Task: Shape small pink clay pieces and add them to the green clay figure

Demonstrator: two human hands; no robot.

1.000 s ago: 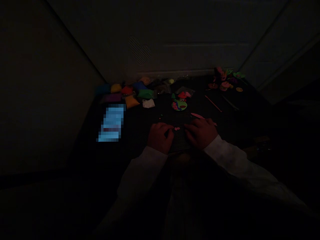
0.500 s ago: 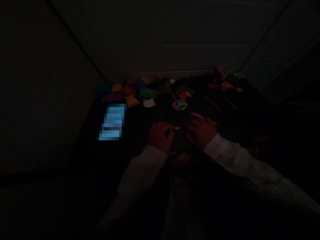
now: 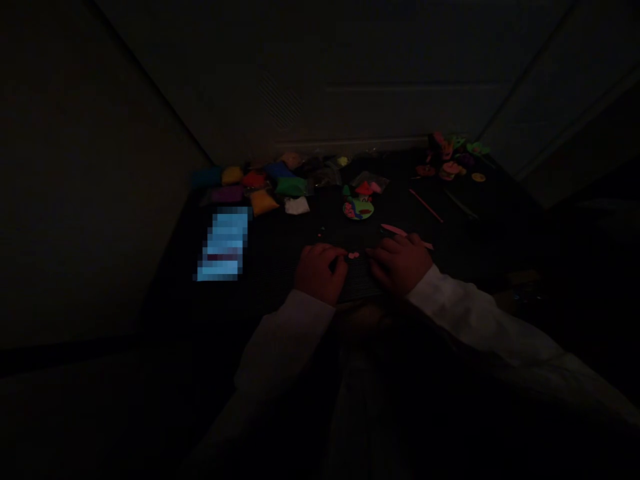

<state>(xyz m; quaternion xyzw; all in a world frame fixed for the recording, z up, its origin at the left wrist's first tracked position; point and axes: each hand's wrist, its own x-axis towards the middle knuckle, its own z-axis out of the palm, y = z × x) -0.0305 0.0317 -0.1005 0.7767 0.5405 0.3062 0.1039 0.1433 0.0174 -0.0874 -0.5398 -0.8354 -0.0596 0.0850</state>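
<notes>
Two small pink clay pieces (image 3: pixel 354 255) lie on the dark table between my hands. My left hand (image 3: pixel 320 272) rests to their left, its index fingertip close beside them and the thumb apart from the fingers; whether it touches them I cannot tell. My right hand (image 3: pixel 400 262) lies to their right with bent, parted fingers and holds nothing that I can see. Partly covered by its knuckles is a pink modelling knife (image 3: pixel 394 229). A round green clay disc (image 3: pixel 358 209) with blue, pink and red decoration sits beyond, a little red-capped clay mushroom (image 3: pixel 365 190) at its back edge.
Several bags of coloured clay, such as a green bag (image 3: pixel 291 186) and a white bag (image 3: pixel 297 206), line the back left. A lit phone (image 3: pixel 223 245) with a blurred screen lies left. A pink stick tool (image 3: pixel 426 205) and clay figures (image 3: pixel 451 170) are at the right. Lighting is very dim.
Both hands and the pink clay pieces keep almost the same places. Only a slight shift of the whole view shows.
</notes>
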